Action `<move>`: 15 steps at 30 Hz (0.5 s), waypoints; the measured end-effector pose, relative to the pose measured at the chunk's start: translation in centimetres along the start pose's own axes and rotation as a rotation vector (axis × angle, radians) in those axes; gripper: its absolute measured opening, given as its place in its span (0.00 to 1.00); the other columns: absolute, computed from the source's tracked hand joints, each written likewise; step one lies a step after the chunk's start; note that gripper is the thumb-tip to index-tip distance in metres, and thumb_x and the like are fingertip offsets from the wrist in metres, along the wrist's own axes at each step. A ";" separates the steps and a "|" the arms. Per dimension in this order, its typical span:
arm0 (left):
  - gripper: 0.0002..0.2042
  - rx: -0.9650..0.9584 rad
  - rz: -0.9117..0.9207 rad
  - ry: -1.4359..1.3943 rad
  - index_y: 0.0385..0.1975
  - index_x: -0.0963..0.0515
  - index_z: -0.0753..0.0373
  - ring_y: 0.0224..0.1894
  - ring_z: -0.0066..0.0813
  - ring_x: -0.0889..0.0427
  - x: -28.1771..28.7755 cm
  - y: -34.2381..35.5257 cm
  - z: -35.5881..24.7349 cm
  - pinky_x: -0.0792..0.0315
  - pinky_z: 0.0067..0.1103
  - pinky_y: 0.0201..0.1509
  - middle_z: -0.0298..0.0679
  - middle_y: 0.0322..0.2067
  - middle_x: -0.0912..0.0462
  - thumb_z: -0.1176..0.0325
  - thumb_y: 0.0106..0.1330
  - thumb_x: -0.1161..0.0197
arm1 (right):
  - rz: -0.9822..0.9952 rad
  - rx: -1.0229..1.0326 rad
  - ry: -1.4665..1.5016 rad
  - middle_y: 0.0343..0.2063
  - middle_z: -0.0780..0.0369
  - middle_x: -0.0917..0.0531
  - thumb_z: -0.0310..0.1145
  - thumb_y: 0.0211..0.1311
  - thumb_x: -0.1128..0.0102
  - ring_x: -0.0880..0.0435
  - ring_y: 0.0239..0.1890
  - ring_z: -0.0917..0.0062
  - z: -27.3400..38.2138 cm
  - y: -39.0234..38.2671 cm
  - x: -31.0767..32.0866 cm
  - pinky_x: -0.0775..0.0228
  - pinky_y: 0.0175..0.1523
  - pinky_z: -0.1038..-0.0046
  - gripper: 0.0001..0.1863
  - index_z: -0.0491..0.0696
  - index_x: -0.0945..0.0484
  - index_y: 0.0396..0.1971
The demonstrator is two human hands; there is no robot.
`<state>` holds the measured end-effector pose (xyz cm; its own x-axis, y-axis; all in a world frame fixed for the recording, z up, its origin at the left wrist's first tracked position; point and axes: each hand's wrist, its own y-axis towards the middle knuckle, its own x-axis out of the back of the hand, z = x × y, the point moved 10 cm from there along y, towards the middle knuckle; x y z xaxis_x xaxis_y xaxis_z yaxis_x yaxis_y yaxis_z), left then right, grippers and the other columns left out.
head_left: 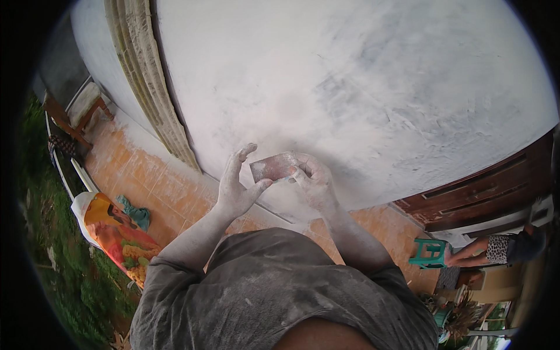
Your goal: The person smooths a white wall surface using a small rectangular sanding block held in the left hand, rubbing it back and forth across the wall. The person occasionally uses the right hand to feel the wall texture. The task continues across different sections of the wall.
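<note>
My right hand (314,182) grips a reddish-brown, dusty piece of sandpaper (270,168) by its right end, thumb in front and fingers curled behind. At the sandpaper's left end, my left hand (238,185) is open, its fingers stretched upward and its thumb pointing in under the lower edge. Whether that thumb touches the sandpaper I cannot tell. White powder coats both hands and forearms. Just beyond them rises a white wall (262,76) with grey, patchy smears on its right part.
A beige curtain (143,76) hangs at the left. Orange floor tiles (137,163) hold a teal cloth (135,213) and a colourful printed sheet (119,233). A cushioned wooden chair (84,111) stands far left. Right, a person (496,248) is on a green stool (429,254) near a brown door (478,189).
</note>
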<state>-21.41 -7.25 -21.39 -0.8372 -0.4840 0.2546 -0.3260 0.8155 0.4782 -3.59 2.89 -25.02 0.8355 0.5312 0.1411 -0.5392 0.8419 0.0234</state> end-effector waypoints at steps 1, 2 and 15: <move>0.38 -0.129 0.030 0.039 0.67 0.31 0.64 0.70 0.43 0.30 -0.2 0.0 -1.6 0.35 0.38 0.71 0.51 0.66 0.28 0.64 0.56 0.23 | -0.023 0.003 0.034 0.42 0.61 0.14 0.28 0.73 0.40 0.16 0.39 0.80 0.4 0.0 0.3 0.23 0.44 0.76 0.19 0.39 0.26 0.61; 0.39 -0.258 0.059 0.080 0.68 0.32 0.63 0.71 0.45 0.33 -0.5 -0.1 -3.1 0.37 0.40 0.72 0.51 0.69 0.32 0.62 0.55 0.23 | -0.039 0.021 0.089 0.40 0.62 0.14 0.27 0.72 0.40 0.17 0.38 0.80 1.1 0.0 0.7 0.23 0.43 0.76 0.20 0.40 0.26 0.61; 0.32 -0.247 0.580 0.307 0.70 0.33 0.62 0.72 0.48 0.33 -5.0 0.5 -7.7 0.33 0.35 0.73 0.49 0.71 0.33 0.71 0.64 0.34 | 0.111 -0.170 0.024 0.33 0.63 0.18 0.24 0.67 0.42 0.21 0.34 0.81 2.6 0.0 0.8 0.25 0.41 0.76 0.32 0.43 0.37 0.71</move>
<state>-13.98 -6.91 -15.92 -0.6721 -0.0897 0.7350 0.2755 0.8911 0.3607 -3.27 3.08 -22.29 0.7754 0.6218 0.1102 -0.6037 0.7811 -0.1591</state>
